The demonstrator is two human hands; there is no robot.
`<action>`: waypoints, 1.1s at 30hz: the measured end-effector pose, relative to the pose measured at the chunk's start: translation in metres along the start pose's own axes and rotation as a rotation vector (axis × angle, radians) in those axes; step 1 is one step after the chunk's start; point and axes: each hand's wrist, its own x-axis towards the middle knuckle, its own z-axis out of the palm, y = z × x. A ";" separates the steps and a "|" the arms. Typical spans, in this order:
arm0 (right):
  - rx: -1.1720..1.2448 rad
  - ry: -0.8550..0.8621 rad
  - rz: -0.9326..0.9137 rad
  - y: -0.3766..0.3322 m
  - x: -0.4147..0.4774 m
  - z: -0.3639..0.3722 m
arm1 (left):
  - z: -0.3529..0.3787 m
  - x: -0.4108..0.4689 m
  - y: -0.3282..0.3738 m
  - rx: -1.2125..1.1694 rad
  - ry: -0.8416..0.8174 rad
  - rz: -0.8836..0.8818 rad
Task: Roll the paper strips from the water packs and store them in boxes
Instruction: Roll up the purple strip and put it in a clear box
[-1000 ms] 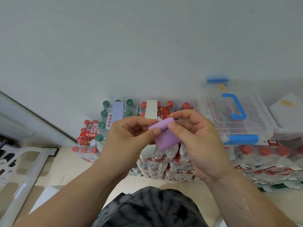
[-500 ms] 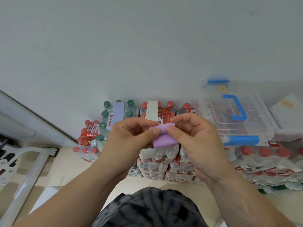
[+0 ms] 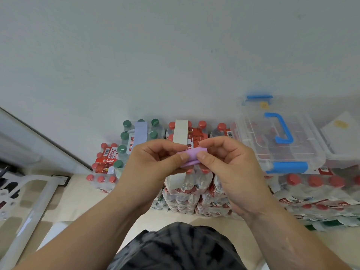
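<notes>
Hovering in front of the red-capped water pack point(image 3: 196, 133), a purple paper strip point(image 3: 191, 155) was held, partly rolled into a short, flattened tube. Its left end was pinched by the thumb and curled fingers of the left hand point(image 3: 155, 164), and its right end by the thumb and forefinger of the right hand point(image 3: 229, 168). Both hands were thus clasped on the strip, with the thumb tips nearly meeting across its front. The roll was kept in the air before that pack's upper front edge.

Across the top of the same pack a white paper strip point(image 3: 180, 131) was laid, carried from the back edge over the front and down the face, where part of it was hidden behind the left hand. Just left of the pack a green-capped pack point(image 3: 126, 137) was stood, with a pale blue strip point(image 3: 140, 131) laid over its top. Further left of the pack and lower down, a smaller pack point(image 3: 105, 162) with red caps and a red label was set on the floor point(image 3: 81, 191).

To the right of the pack, a clear plastic box point(image 3: 303, 145) with a blue handle point(image 3: 280, 129) and blue latches was placed, lid on, upon a stack of more packs point(image 3: 315, 184) with red caps. What was stored inside it could not be told. Behind the pack a plain pale wall point(image 3: 175, 55) was seen, and far to its left a white frame point(image 3: 33, 201) was laid across the floor.
</notes>
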 end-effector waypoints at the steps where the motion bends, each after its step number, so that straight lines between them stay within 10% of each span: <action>1: 0.021 0.003 0.011 -0.001 0.000 0.000 | 0.000 0.001 -0.001 0.005 0.004 0.003; 33: -0.407 0.476 -0.021 -0.019 0.029 0.034 | -0.007 0.108 -0.012 0.258 -0.667 0.032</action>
